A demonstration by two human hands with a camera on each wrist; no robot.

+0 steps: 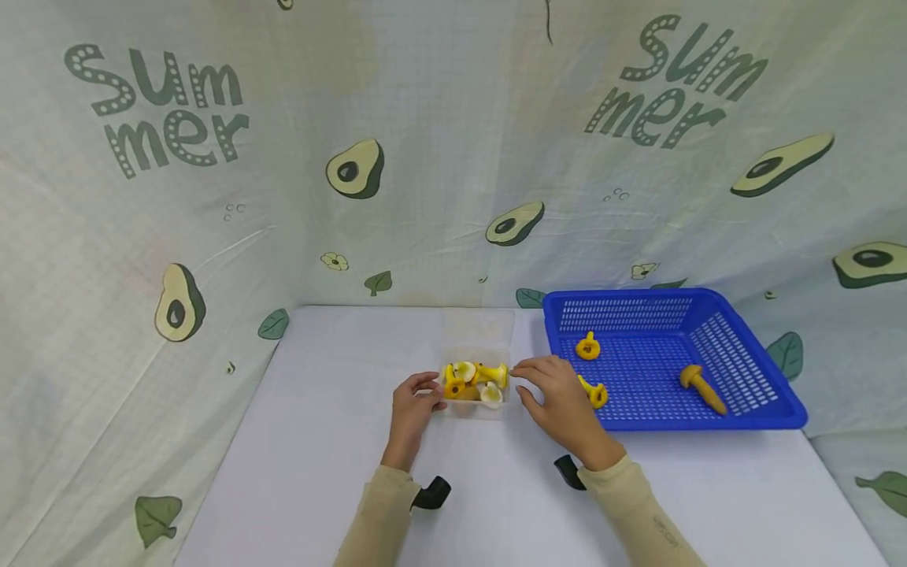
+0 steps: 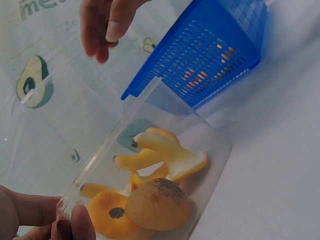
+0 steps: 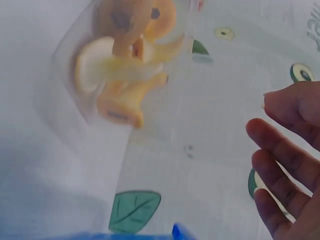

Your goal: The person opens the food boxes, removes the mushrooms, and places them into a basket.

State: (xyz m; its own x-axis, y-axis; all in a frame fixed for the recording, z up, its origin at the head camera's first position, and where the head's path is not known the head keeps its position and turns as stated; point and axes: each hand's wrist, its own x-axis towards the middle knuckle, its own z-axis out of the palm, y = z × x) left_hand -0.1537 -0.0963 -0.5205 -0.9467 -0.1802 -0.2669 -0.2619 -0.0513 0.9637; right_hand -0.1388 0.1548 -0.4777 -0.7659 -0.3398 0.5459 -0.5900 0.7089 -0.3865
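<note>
A clear plastic box (image 1: 468, 408) sits on the white table, holding several yellow, orange and white toy mushrooms (image 1: 454, 387). At the box's left side is my left hand (image 1: 413, 409); in the left wrist view its thumb and finger (image 2: 37, 209) pinch the rim. My right hand (image 1: 564, 405) hovers just right of the box, between it and the blue basket. Loosely bent and apart, its fingers (image 3: 280, 165) hold nothing in the right wrist view. Through the box wall, a brownish round mushroom cap (image 2: 157, 204) shows in front of the slimmer yellow pieces.
The blue plastic basket (image 1: 708, 428) stands at the right, with a brown mushroom (image 1: 701, 389) and yellow mushrooms (image 1: 588, 346) inside. Behind the box lies its clear lid (image 1: 478, 327). A printed curtain (image 1: 425, 236) hangs behind the white table (image 1: 319, 441).
</note>
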